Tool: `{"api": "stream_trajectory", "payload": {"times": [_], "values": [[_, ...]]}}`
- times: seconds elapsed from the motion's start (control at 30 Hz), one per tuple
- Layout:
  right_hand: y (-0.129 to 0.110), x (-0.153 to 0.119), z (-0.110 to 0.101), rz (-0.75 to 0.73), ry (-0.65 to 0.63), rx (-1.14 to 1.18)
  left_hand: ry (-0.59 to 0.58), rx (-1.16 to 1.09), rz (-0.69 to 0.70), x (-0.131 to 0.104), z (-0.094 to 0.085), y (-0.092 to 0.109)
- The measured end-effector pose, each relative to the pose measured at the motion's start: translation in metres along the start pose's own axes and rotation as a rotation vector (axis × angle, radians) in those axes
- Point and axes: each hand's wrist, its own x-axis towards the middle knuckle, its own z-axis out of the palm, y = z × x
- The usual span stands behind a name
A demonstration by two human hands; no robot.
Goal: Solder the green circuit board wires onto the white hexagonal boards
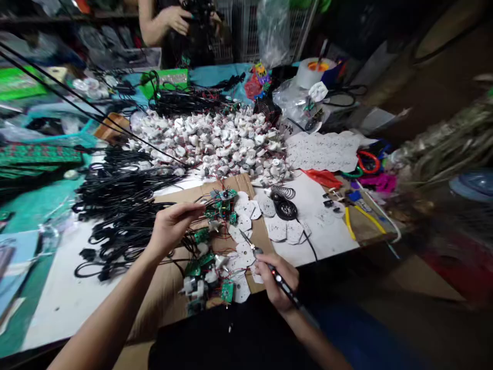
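Observation:
My right hand (pixel 278 281) is closed around the dark handle of a soldering iron (pixel 251 243). Its tip points up and left, over white scallop-edged circuit boards (pixel 244 251) on a cardboard sheet (pixel 265 234). My left hand (pixel 173 226) is pinched shut on what looks like a thin wire, beside a cluster of small green circuit boards (pixel 222 205) with wires. Closer to me lie more green boards (pixel 227 291) and white motors (pixel 198 287) joined by thin red wires. The fingertips of the left hand partly hide what they pinch.
Black cables (pixel 123 205) are heaped at left, and a large pile of white motors (pixel 215 139) lies behind. At right are an iron stand with a coil (pixel 284 200), a sheet of white boards (pixel 323 150) and yellow-handled pliers (pixel 365 218). Across the table, another person's hand (pixel 177 19) shows.

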Motion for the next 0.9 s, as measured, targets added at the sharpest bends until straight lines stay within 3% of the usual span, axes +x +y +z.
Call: {"api": "stream_trajectory", "payload": {"times": [0.27,0.37,0.5,0.6,0.67,0.77,0.9], "values": [[-0.002,0.0,-0.004,0.031,0.031,0.017,0.009,-0.439,-0.273,-0.009,0.037,-0.004],[0.0,-0.001,-0.004,0.049,0.04,0.026,0.05,-0.519,-0.299,-0.009,0.034,-0.001],[0.0,-0.001,-0.006,0.061,0.047,0.017,0.097,-0.554,-0.147,-0.009,0.019,0.01],[0.0,0.0,-0.006,0.063,0.048,0.012,0.109,-0.419,-0.016,-0.014,0.011,0.02],[0.002,0.001,-0.005,0.055,0.048,0.014,0.041,-0.232,0.036,-0.021,0.013,0.022],[0.006,0.001,-0.003,0.015,0.062,0.024,-0.121,0.118,0.153,-0.034,0.027,0.015],[0.01,-0.001,-0.002,0.009,0.059,0.025,-0.193,0.479,0.446,-0.05,0.052,-0.011]]}}
